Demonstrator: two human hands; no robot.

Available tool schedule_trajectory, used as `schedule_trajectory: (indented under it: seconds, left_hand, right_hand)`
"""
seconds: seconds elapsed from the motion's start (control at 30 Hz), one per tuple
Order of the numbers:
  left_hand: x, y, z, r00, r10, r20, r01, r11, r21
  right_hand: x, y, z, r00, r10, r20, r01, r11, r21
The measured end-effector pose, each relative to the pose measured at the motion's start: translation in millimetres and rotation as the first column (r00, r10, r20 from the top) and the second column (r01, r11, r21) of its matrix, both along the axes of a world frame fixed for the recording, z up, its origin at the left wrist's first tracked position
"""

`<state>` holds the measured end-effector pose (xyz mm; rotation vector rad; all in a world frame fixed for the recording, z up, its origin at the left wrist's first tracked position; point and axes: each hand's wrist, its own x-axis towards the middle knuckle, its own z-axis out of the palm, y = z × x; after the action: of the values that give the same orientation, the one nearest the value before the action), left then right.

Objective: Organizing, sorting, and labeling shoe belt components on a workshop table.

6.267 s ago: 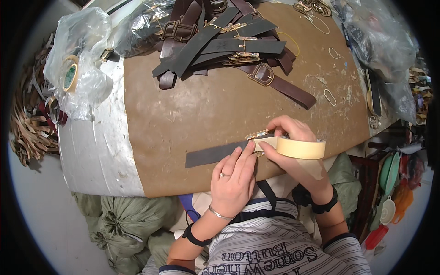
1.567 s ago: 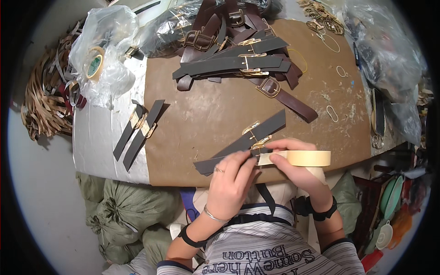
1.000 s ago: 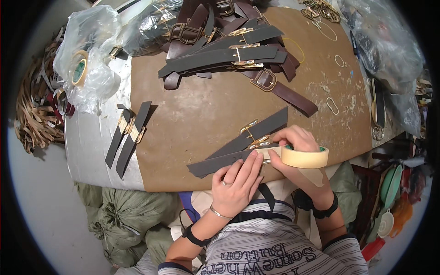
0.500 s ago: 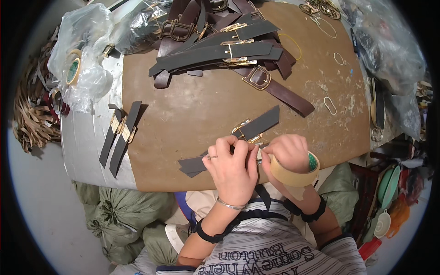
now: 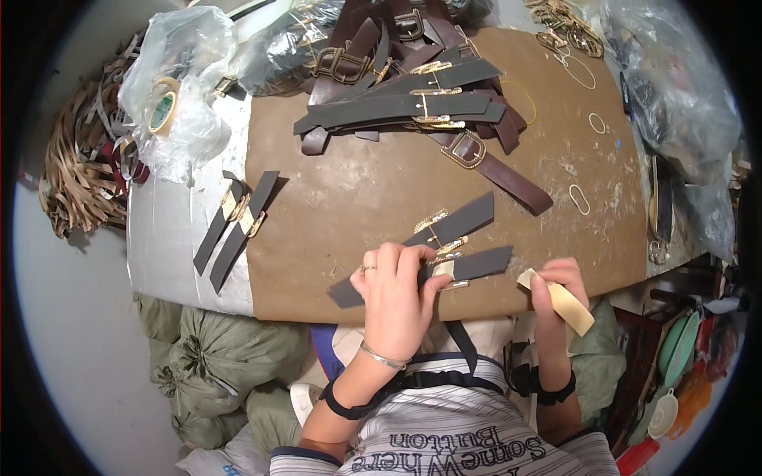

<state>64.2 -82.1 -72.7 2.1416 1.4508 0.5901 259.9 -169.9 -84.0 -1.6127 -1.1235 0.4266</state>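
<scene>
My left hand is closed on a black strap with a gold, stone-set buckle. Its thumb presses beside a short piece of cream tape lying across the strap at the buckle. Just beyond lies a second black buckled strap, flat on the brown mat. Farther right, at the mat's near edge, my right hand grips a roll of masking tape, seen nearly edge-on, its loose end pinched by thumb and fingers. The right hand is apart from the strap.
Black and brown belts with buckles are piled at the back of the brown mat. Two black straps lie at left, under another tape roll on plastic. Rubber bands are scattered at right. Green sacks stand below the table.
My right hand has moved right, away from the strap, taking the tape roll along. A tape piece now shows on the strap. My left hand stays on it; the whole view has shifted slightly.
</scene>
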Motion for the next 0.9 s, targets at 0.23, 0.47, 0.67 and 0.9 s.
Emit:
schedule_trajectory:
  seconds: [0.23,0.47,0.67,0.9]
  left_hand:
    - [-42.8,-3.4,28.9,0.981,0.033,0.189,-0.039,0.999,0.03]
    - [-162.6,90.5,30.1,0.908,0.41,0.084,-0.417,0.903,0.105]
    - [-53.8,26.5,15.0,0.992,-0.122,0.01,0.11,0.921,0.373]
    - [-30.7,16.9,-16.8,0.987,-0.159,0.015,0.145,0.933,0.33]
  right_hand:
    - [11.1,0.5,19.0,0.937,-0.134,-0.323,0.086,0.984,-0.158]
    - [10.2,38.9,48.9,0.915,0.234,-0.328,-0.303,0.936,-0.18]
    - [-10.0,91.3,58.4,0.863,0.376,-0.336,-0.487,0.795,-0.361]
    - [-24.1,116.1,29.5,0.822,0.507,-0.259,-0.569,0.728,-0.382]
